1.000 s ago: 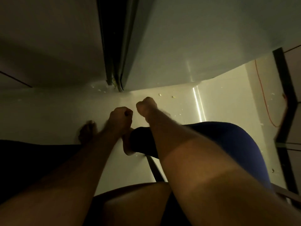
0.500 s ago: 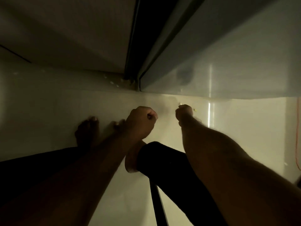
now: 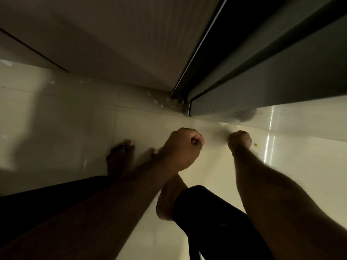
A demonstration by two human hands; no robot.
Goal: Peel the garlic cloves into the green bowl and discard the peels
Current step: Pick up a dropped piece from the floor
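**A:** What are the hands doing?

**B:** The left hand point(image 3: 183, 147) and the right hand point(image 3: 240, 140) are each curled into a tight fist. They are held side by side, apart, above the floor point(image 3: 75, 128). Nothing pokes out of either fist, and whether peels are balled up inside cannot be told.

**A:** And around them?

**B:** A bare foot point(image 3: 120, 158) stands on the tiles left of the left forearm. A heel point(image 3: 167, 201) and a dark trouser leg point(image 3: 216, 222) sit between the two forearms. Ahead, a door point(image 3: 272, 85) meets the floor.

**A:** Where are the green bowl and the garlic cloves?

**B:** Neither is in view, so which way they lie from the hands cannot be said. Pale scraps point(image 3: 155, 100) lie at the base of the wall beside the door. They are ahead and to the left of the left hand, which is the nearer one. A small yellowish fleck point(image 3: 257, 145) lies on the tiles just right of the right hand.

**A:** So what comes next?

**B:** Likely discarding rather than peeling. If those scraps are to be gathered, the left hand would have to uncurl and reach forward and down.
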